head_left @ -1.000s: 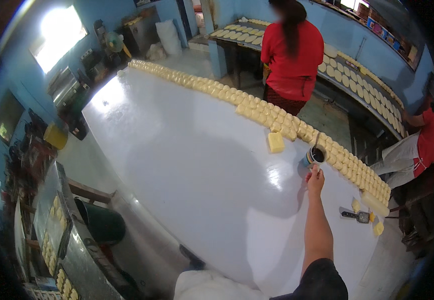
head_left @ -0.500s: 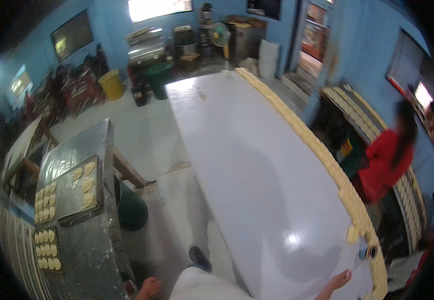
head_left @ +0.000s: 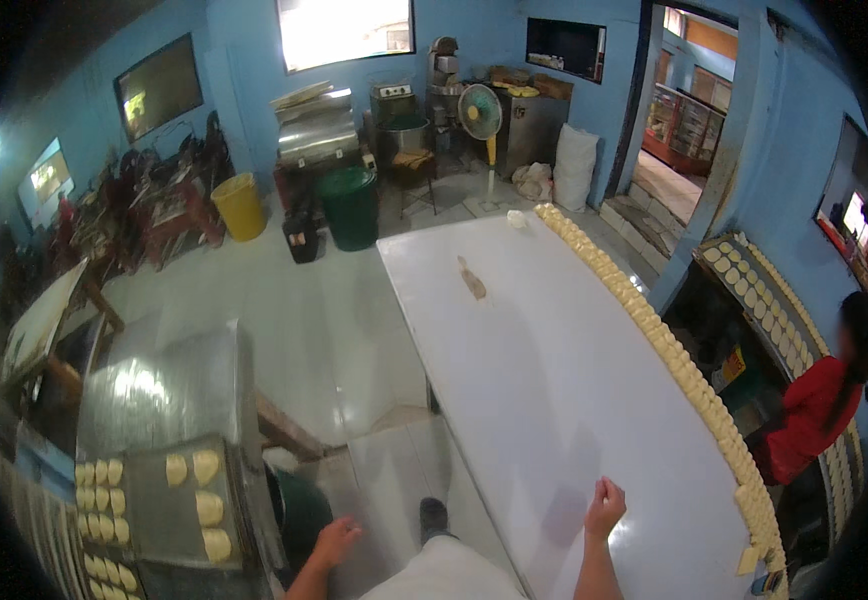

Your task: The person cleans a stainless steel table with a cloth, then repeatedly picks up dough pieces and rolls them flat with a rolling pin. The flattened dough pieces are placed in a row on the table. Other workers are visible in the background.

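My right hand (head_left: pixel 606 508) hangs over the white tabletop (head_left: pixel 554 400) with its fingers curled into a loose fist, and nothing shows in it. Low on the left, my left hand (head_left: pixel 336 543) is held in the gap between the white table and the tray table, fingers loosely bent and apart, nothing visible in it. A long row of pale yellow dough pieces (head_left: pixel 654 335) lines the table's right edge. By its near end lie a flat yellow block (head_left: pixel 749 560) and a small dark container (head_left: pixel 772 582), partly cut off by the dark rim.
A metal tray (head_left: pixel 169 510) with dough pieces rests on the left-hand table (head_left: pixel 169 380). Below stands a green bin (head_left: pixel 299 510). A tan, flat object (head_left: pixel 471 280) lies at the white table's far end. A person in red (head_left: pixel 814 415) is beside dough-laden racks at right.
My view has moved forward along the table and tilted up. My right hand has come up and forward, away from the yellow block; my left hand also sits higher in the picture.
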`<action>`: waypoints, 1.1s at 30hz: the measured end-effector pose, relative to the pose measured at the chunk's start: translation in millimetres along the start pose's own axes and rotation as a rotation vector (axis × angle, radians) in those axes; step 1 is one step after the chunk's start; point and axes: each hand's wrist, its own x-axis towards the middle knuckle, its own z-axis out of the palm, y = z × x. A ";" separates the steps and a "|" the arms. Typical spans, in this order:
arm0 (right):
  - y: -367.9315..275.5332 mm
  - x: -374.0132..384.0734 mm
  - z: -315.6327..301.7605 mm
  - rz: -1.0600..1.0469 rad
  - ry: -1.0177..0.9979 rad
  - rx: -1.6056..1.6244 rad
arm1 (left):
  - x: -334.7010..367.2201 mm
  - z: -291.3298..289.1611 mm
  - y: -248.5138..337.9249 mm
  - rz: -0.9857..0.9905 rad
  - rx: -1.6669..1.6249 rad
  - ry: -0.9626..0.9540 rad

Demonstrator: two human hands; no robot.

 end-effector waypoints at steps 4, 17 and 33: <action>-60.2 82.3 144.2 0.057 -0.045 -0.009 | 37.4 -53.5 -32.3 -0.161 0.050 0.021; -167.8 307.0 410.6 0.157 -0.092 -0.045 | 202.3 -195.4 15.3 -0.294 -0.029 0.034; -101.2 558.1 752.1 0.257 -0.232 -0.181 | 412.4 -295.7 186.4 -0.347 0.212 0.158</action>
